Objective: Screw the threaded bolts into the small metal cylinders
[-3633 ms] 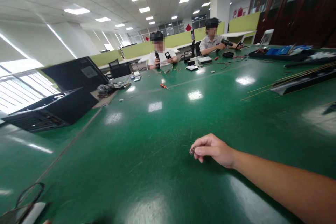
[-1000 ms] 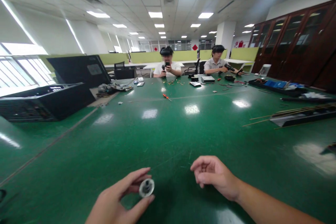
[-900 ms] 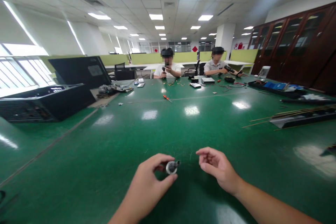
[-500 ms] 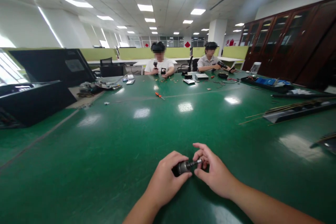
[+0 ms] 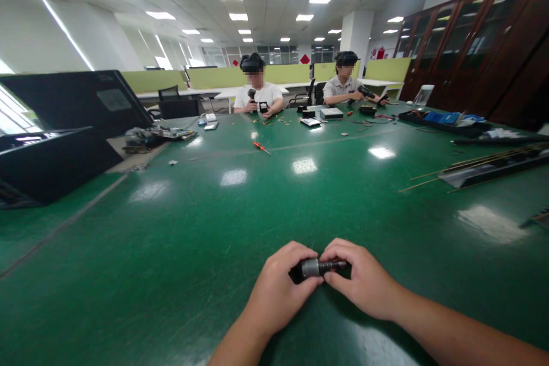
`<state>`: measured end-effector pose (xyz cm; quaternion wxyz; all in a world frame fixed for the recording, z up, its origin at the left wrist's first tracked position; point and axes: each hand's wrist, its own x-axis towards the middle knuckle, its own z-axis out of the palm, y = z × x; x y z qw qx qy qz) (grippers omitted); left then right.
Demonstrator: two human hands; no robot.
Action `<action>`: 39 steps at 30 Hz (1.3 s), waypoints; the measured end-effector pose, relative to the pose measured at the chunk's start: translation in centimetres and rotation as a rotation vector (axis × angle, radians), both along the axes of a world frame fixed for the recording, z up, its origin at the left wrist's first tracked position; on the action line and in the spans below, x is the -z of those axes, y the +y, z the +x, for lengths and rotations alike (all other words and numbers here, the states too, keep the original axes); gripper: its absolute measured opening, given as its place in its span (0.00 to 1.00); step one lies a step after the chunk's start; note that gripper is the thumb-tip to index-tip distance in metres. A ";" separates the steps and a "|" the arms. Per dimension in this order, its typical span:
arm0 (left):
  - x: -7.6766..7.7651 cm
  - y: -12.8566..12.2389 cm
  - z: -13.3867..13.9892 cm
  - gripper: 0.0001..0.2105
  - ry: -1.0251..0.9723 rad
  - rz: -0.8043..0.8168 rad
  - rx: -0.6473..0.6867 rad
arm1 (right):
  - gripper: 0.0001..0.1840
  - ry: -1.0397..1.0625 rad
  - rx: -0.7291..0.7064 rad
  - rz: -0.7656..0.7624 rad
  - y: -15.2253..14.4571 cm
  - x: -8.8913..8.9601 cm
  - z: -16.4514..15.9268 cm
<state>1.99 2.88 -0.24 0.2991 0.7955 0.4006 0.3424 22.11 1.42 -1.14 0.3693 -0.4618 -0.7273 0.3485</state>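
My left hand (image 5: 278, 285) gripped a grey metal cylinder (image 5: 310, 267), right hand (image 5: 369, 283) its dark shaft (image 5: 333, 266). Green tabletop (image 5: 184, 229) stretched to its far edge.

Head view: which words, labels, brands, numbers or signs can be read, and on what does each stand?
None can be read.
Pale patch on the dark panel: too blurred to tell any text.
Red diamond at the back: too small to read.
Cylindrical part between left hand and right hand: no legible marking.
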 end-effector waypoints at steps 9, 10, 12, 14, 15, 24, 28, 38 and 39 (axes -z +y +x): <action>0.0 -0.2 0.0 0.12 0.005 0.041 -0.017 | 0.06 0.020 0.006 -0.038 0.1 -0.3 -0.1; 0.0 -0.2 0.0 0.12 0.001 0.043 -0.019 | 0.06 0.021 0.004 -0.037 0.1 -0.3 -0.1; 0.0 -0.2 0.0 0.11 0.000 0.043 -0.021 | 0.05 0.022 0.001 -0.033 0.2 -0.2 0.0; -0.1 -0.2 0.0 0.11 0.005 0.041 -0.023 | 0.05 0.021 0.001 -0.033 0.2 -0.2 0.0; -0.1 -0.1 0.0 0.11 0.008 0.037 -0.023 | 0.05 0.021 0.001 -0.035 0.2 -0.2 0.0; -0.4 -0.2 0.1 0.10 0.009 0.019 -0.034 | 0.03 0.019 0.009 -0.041 0.1 -0.2 0.1; -0.2 -0.1 0.0 0.11 -0.001 0.030 -0.037 | 0.03 0.022 0.010 -0.057 0.1 -0.2 0.0; -0.2 -0.2 -0.1 0.11 0.007 0.029 -0.031 | 0.02 0.027 0.019 -0.057 0.0 -0.2 0.1; -0.2 -0.2 -0.1 0.10 0.006 0.033 -0.030 | 0.02 0.027 0.017 -0.059 0.0 -0.1 0.1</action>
